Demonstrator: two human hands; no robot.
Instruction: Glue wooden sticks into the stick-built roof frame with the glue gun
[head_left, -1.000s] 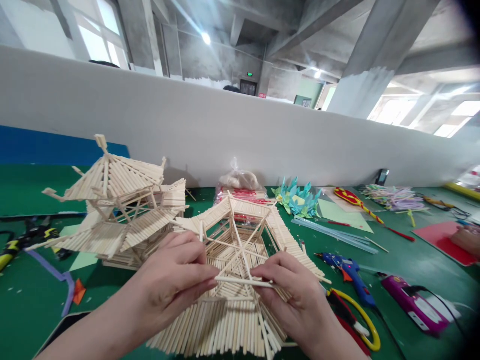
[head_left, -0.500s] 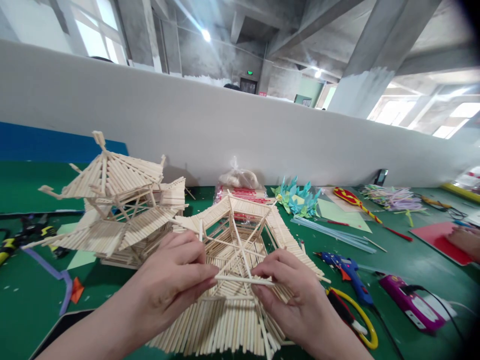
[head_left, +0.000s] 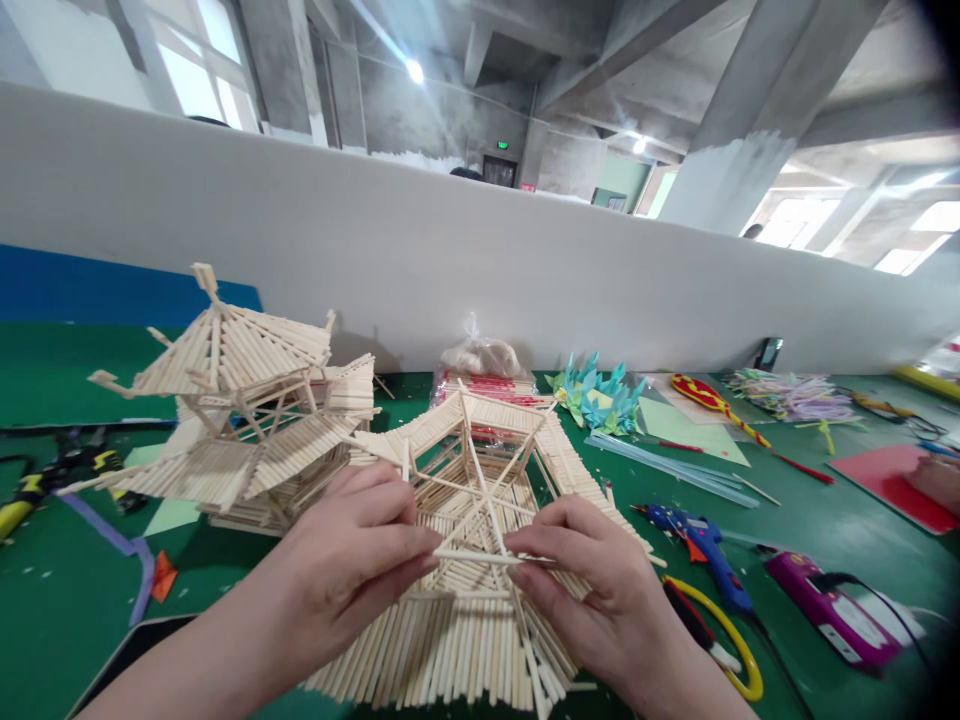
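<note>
A single thin wooden stick (head_left: 472,557) lies level across the open middle of a hexagonal stick roof section (head_left: 457,620) on the green table. My left hand (head_left: 349,565) pinches the stick's left end. My right hand (head_left: 585,580) pinches its right end, fingers closed. Crossed sticks span the frame just behind the held stick. To the left stands a finished two-tier stick pavilion (head_left: 232,400).
A blue glue gun (head_left: 701,550), yellow-handled scissors (head_left: 720,650) and a purple device (head_left: 832,610) lie at the right. A bag of sticks (head_left: 480,370), teal paper flowers (head_left: 600,395), clear glue sticks (head_left: 667,465) and red card (head_left: 892,480) sit behind. Pliers (head_left: 52,475) lie far left; a grey wall rises behind.
The hands and the held stick stay in nearly the same place; the view shifted slightly. Another person's hand at the far right edge has shifted a little.
</note>
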